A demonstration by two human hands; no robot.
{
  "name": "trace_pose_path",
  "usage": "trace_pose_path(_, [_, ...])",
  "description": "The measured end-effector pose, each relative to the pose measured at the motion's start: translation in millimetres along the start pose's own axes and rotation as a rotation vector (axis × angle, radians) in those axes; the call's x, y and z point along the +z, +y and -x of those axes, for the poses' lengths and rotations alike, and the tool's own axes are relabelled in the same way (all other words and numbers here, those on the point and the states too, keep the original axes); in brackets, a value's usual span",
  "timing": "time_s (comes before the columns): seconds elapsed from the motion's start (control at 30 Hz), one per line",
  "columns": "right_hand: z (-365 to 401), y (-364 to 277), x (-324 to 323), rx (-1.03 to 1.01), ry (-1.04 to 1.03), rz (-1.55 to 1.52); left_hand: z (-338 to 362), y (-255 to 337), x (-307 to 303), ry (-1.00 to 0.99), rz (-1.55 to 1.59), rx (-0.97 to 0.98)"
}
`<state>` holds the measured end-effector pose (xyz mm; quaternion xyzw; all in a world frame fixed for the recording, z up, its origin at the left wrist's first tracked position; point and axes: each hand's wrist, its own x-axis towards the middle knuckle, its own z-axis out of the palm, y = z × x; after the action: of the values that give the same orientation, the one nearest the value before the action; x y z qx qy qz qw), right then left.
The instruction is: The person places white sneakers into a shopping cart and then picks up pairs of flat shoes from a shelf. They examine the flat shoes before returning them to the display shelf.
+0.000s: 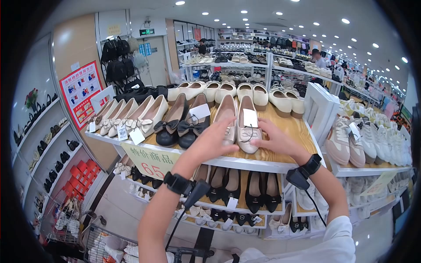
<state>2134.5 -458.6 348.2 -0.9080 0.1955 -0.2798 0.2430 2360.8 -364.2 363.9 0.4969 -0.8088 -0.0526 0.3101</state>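
Note:
A pair of cream flat shoes with buckles stands on the top wooden shelf, toes toward me, as a left shoe (225, 115) and a right shoe (247, 136). My left hand (214, 139) lies along the outer side of the left shoe, fingers stretched forward and partly covering its front. On the other side, my right hand (275, 139) is spread beside the right shoe, its thumb at the toe. A white tag (250, 118) on a dark string lies over the right shoe's opening. Black bow flats (193, 123) with a white tag stand just left of this pair.
Cream bow flats (148, 115) line the shelf further left, with more cream shoes (226, 91) behind. A white frame (316, 115) stands at the right, beside sneakers (343, 136). Below hangs a price sign (151, 163); black shoes (263, 190) fill lower shelves. A shopping cart (94, 239) stands lower left.

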Motion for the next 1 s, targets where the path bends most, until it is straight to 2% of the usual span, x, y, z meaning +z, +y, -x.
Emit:
trace_pose_path(0.1, [2.3,-4.7,2.4,-0.008,0.025,0.010,10.3,1.1,6.7,0.082,-0.099,0.048])
trace_pose_path(0.23, [3.9,-4.4,4.0,0.002,0.025,0.043,12.8,-1.9,5.9,0.037,-0.069,-0.043])
trace_pose_path(0.37, [5.4,-5.9,3.9,0.003,0.023,0.036,15.0,-1.8,6.7,0.071,-0.057,-0.023])
trace_pose_path(0.43, [6.0,-8.1,3.7,0.024,0.011,0.025,15.4,1.8,4.7,0.058,-0.026,-0.073])
trace_pose_path(0.77, [11.8,-9.7,7.2,0.050,0.030,0.124,25.7,8.4,2.5,0.082,-0.039,-0.036])
trace_pose_path(0.87, [13.3,-17.3,4.7,0.048,0.040,0.185,43.6,16.4,-3.2,0.150,-0.009,-0.012])
trace_pose_path(0.93, [14.7,-29.3,0.9,0.154,0.074,0.208,71.3,23.3,-13.3,0.185,-0.134,-0.005])
trace_pose_path(1.0, [18.7,-37.3,-2.0,0.152,0.134,0.321,114.1,32.1,-25.8,0.194,-0.153,-0.089])
